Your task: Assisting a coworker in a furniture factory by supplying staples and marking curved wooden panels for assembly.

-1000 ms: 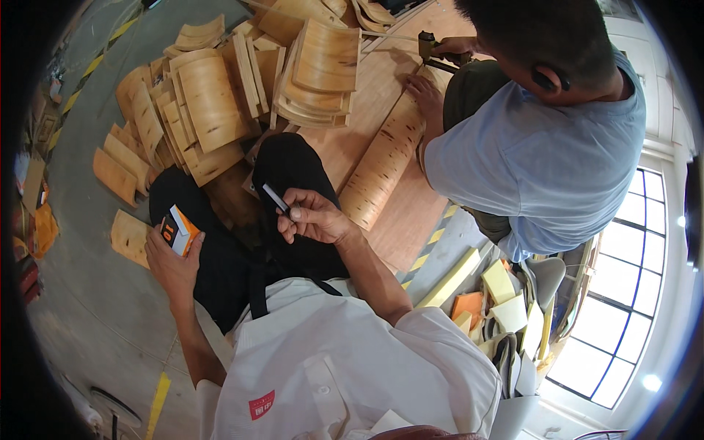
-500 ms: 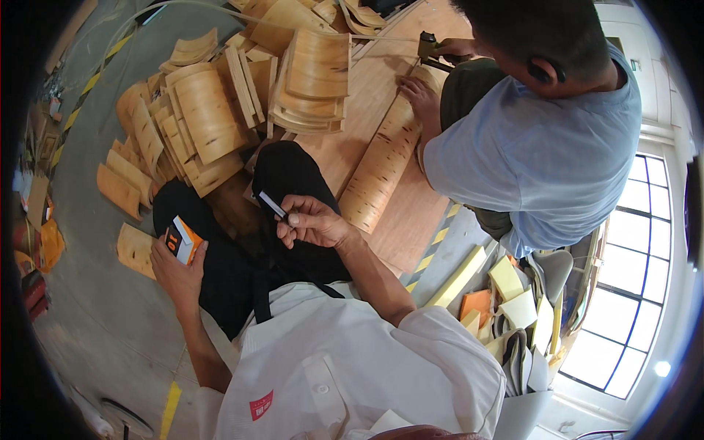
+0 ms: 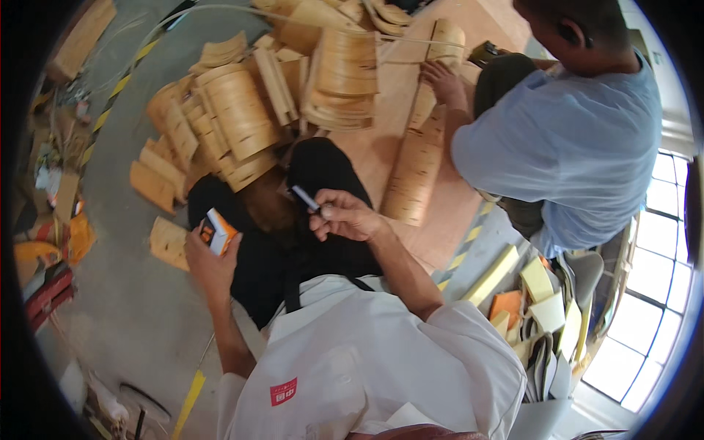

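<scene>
While gripping the orange-and-white box (image 3: 219,233) in the left hand (image 3: 210,259) at nine o'clock, now pinching, toward ten o'clock, a slim dark-and-white piece (image 3: 303,197) in the right hand (image 3: 346,216): best to pinch lightly, clear of the far end, and hold the box level.

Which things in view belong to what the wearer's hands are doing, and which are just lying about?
In hand:
orange-and-white box, in the left hand
slim object, kind unclear, in the right hand

Apparently lying about:
heaped curved wooden pieces
yellow foam-like pieces
orange piece
</scene>
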### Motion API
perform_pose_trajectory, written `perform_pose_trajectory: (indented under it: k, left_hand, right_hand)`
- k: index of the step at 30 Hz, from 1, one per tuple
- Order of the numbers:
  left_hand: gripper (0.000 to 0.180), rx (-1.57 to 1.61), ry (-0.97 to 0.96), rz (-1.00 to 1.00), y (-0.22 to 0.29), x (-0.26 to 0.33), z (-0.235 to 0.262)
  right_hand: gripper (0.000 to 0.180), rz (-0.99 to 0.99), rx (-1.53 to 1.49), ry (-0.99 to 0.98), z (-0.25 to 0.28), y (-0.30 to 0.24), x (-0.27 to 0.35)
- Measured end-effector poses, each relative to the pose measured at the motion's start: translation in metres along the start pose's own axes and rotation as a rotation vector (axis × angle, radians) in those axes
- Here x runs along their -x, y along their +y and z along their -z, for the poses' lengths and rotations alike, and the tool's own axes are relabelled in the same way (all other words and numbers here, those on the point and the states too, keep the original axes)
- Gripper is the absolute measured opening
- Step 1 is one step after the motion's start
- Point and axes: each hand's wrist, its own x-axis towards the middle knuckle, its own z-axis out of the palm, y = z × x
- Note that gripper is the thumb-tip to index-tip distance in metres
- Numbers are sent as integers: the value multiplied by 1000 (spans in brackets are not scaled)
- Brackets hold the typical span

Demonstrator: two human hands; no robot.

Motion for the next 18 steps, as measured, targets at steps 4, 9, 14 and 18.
perform_pose_trajectory:
  k: [4,9,14,18]
  left_hand:
    - [72,-27,12,-6,7,-2,2]
    - [70,-43,36,-29,-5,1,-2]
    - [70,-63,23,-28,-6,0,-3]
    - [72,-58,-2,-19,-4,-2,-2]
  right_hand:
    - [15,23,26,-15,1,-4,1]
    - [17,21,39,1,0,0,-5]
    - [17,19,11,-6,-1,2,-4]
    - [17,32,7,-18,0,2,-3]
